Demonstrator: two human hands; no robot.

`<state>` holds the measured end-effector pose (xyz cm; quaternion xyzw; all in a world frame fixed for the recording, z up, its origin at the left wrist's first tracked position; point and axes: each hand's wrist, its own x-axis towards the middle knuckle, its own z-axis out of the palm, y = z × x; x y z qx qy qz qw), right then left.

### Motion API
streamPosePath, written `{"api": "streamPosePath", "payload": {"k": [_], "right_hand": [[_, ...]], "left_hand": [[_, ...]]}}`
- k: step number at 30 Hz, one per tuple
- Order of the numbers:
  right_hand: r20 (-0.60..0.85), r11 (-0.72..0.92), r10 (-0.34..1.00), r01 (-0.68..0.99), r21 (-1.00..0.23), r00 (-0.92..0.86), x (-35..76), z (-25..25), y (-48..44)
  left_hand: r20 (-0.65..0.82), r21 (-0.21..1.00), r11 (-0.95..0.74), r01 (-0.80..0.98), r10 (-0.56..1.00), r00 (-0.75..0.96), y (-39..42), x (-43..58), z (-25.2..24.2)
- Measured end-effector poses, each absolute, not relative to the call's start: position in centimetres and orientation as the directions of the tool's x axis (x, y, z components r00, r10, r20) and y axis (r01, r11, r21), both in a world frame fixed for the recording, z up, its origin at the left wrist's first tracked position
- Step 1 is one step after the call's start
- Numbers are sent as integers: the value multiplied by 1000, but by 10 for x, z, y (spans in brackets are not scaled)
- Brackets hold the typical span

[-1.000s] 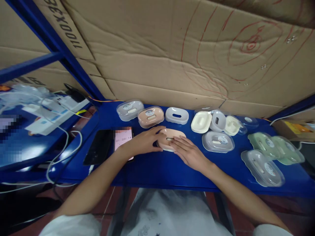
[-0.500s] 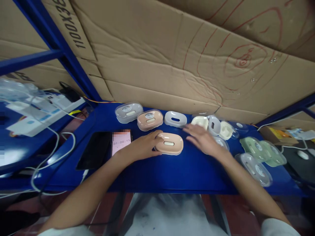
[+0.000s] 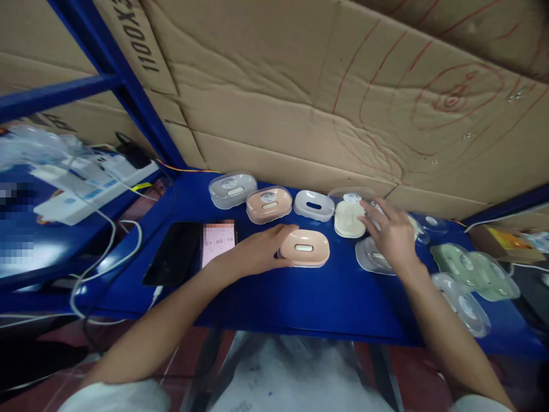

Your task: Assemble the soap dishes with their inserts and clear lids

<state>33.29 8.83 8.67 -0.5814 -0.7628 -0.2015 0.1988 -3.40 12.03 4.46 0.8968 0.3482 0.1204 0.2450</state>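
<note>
My left hand (image 3: pixel 257 249) rests on the blue table (image 3: pixel 295 297), its fingers curled against the left end of a peach soap dish (image 3: pixel 305 248). My right hand (image 3: pixel 392 232) reaches to the back right with fingers spread, over a clear lid (image 3: pixel 368 254) and next to a cream soap dish (image 3: pixel 348 218). Nothing is held in it. A further dish part behind the hand is partly hidden.
At the back stand a clear-lidded dish (image 3: pixel 232 189), a lidded peach dish (image 3: pixel 269 203) and a white tray (image 3: pixel 313 205). Green dishes (image 3: pixel 476 264) and a clear lid (image 3: pixel 463 294) lie right. Two phones (image 3: pixel 195 249) lie left. A cardboard wall (image 3: pixel 326 97) backs the table.
My right hand left the peach dish and moved right and back to the cream dish area. My left hand stayed on the peach dish. The camera shifted slightly.
</note>
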Motion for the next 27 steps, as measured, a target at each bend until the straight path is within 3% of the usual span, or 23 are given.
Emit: {"api": "streamPosePath", "payload": {"k": [3, 8, 12, 20, 27], "right_hand": [[629, 403, 695, 913, 60, -348, 298, 67, 53], [584, 552, 701, 830, -79, -411, 267, 30, 32], [552, 553, 724, 826, -105, -414, 263, 20, 35], [484, 562, 730, 827, -22, -483, 257, 17, 30], [457, 582, 766, 790, -194, -452, 264, 15, 37]], "left_hand": [[39, 574, -590, 568, 713, 700, 119, -30, 47], [52, 603, -575, 553, 720, 692, 118, -30, 44], [67, 555, -643, 528, 666, 743, 121, -31, 39], [65, 508, -646, 569, 688, 723, 120, -30, 34], [122, 475, -679, 559, 680, 723, 125, -32, 34]]}}
